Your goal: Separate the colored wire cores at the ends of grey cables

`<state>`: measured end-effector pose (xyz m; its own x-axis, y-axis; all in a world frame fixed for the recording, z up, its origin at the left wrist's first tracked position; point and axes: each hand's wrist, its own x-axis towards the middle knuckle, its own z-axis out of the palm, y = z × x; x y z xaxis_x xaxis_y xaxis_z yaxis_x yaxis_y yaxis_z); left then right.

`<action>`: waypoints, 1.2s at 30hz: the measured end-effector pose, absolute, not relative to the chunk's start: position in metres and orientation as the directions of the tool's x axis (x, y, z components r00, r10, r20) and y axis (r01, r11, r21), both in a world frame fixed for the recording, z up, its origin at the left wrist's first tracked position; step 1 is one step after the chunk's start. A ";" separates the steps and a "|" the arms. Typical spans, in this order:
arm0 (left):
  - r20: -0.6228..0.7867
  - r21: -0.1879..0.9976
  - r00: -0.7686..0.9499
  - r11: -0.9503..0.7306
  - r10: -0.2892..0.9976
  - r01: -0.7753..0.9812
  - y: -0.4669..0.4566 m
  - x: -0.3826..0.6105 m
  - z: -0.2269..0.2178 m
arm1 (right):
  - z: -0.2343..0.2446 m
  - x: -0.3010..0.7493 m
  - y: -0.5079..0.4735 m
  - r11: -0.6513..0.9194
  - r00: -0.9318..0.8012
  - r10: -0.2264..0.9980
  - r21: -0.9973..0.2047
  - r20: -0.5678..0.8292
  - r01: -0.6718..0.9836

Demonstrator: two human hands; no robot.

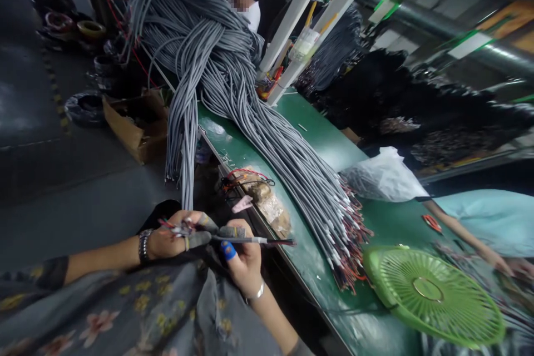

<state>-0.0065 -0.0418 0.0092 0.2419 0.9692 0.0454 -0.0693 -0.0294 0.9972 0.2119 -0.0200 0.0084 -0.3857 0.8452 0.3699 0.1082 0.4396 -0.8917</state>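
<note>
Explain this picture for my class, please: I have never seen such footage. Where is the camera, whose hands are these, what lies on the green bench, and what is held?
No machine here: one camera sits on a person's head and looks down at their own bare hands. The left hand and the right hand together hold a thin grey cable with stripped wire ends. On the long green workbench lie a big bundle of grey cables with coloured wire ends, a round green plastic fan grille and a white plastic bag. The light-blue sleeve at the right belongs to another person.
</note>
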 end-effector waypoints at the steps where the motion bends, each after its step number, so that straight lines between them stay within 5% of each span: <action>1: 0.019 0.996 0.197 0.000 0.980 -0.093 -0.045 -0.011 0.009 | 0.008 0.212 -0.021 0.370 -0.409 0.857 -0.927 0.313 0.067; 5: -0.042 0.968 -0.018 0.036 0.999 -0.248 -0.052 -0.037 0.006 | 0.008 0.216 -0.022 0.101 -0.519 0.847 -0.993 0.119 -0.064; 10: -0.105 0.920 -0.131 0.046 0.986 -0.390 -0.049 -0.066 0.017 | 0.004 0.214 -0.007 0.246 -0.533 0.836 -0.957 0.128 0.156; 15: -0.077 0.964 -0.140 0.037 0.987 -0.265 -0.027 -0.044 0.030 | -0.017 0.193 -0.001 0.086 -0.578 0.816 -0.988 -0.002 0.125; 26: -0.105 0.987 0.104 0.117 0.989 -0.115 0.004 -0.010 0.024 | -0.039 0.187 0.001 -0.004 -0.632 0.774 -0.999 -0.033 0.047; 32: -0.121 0.993 0.082 0.120 0.989 0.013 -0.001 -0.008 0.020 | -0.045 0.180 0.004 -0.091 -0.671 0.738 -0.996 -0.072 0.007; 36: -0.053 0.989 0.082 0.041 0.995 0.144 -0.004 -0.008 0.022 | -0.039 0.180 0.004 -0.205 -0.543 0.829 -0.976 -0.131 -0.077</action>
<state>-0.0084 -0.0044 0.0224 0.0819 0.9952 -0.0533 0.1443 0.0410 0.9887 0.1803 0.0043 -0.0391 -0.5430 0.8294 -0.1314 -0.0766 -0.2047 -0.9758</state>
